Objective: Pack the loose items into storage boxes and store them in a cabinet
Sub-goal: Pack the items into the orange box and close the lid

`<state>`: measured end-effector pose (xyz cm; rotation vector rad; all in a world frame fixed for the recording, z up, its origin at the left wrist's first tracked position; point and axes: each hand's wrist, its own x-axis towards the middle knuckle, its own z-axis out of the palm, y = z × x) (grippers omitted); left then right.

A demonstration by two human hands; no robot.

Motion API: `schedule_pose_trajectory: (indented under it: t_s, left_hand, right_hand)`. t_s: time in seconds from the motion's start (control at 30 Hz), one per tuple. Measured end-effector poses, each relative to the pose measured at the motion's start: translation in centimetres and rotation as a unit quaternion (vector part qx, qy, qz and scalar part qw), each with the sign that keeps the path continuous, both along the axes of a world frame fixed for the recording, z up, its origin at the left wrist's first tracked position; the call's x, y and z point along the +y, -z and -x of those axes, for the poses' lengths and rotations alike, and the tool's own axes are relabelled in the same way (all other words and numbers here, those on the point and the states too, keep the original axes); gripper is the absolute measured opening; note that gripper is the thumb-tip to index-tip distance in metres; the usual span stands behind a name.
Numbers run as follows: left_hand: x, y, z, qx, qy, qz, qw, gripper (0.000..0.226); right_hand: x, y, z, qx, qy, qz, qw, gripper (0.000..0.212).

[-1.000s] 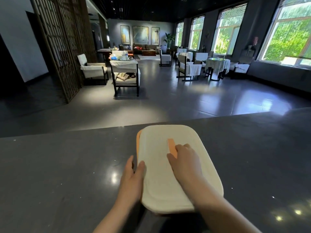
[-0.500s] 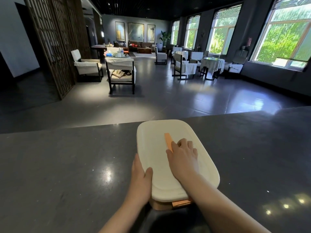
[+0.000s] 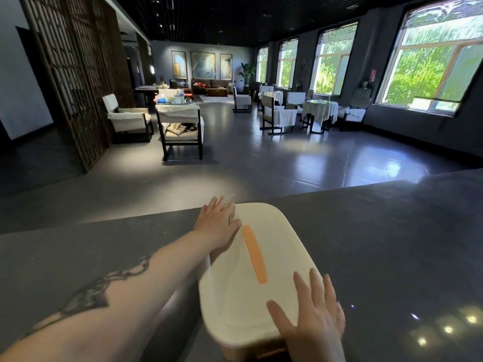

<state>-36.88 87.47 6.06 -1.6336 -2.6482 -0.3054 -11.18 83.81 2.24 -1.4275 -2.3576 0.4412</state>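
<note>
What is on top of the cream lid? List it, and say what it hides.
On the cream lid: an orange strip, the left hand at its far corner, the right hand at its near corner. The box's contents are hidden.

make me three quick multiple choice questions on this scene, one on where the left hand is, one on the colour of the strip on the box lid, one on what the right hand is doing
1. Where is the left hand?
A. On the far left corner of the lid
B. On the near right corner
C. On the countertop, off the lid

2. What colour is the strip on the lid?
A. Blue
B. Orange
C. Green

3. How is the right hand placed?
A. Closed in a fist
B. Flat on the lid, fingers straight
C. Pinching the strip

Answers: 1 A, it rests at the far left corner. 2 B, the strip is orange on a cream lid. 3 B, its fingers lie spread and flat near the lid's near right corner.
</note>
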Motion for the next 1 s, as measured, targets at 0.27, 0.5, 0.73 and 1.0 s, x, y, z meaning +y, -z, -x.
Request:
schedule_pose_trajectory:
  t_s: [0.27,0.5,0.73,1.0]
  left_hand:
    - [2.1,0.2,3.1,-0.080,-0.052,0.095,0.991,0.084]
    - [-4.8,0.1,4.9,-0.156,-0.180,0.091,0.967,0.101]
    - [-17.1,1.5,0.1,-0.212,-0.289,0.027,0.933,0.067]
    - [-23.0,1.3,-6.9,-0.193,-0.312,-0.048,0.929,0.043]
  right_hand:
    - [1.9,0.9,-1.1,0.069,-0.056,0.024,0.996,0.083]
    - [8.2,-1.1,-1.9,0.045,-0.226,0.053,0.972,0.058]
    - [11.0,-2.4,4.6,-0.085,-0.256,0.011,0.963,0.049]
    - [1.9,-0.8,8.2,-0.137,-0.291,-0.014,0.947,0.055]
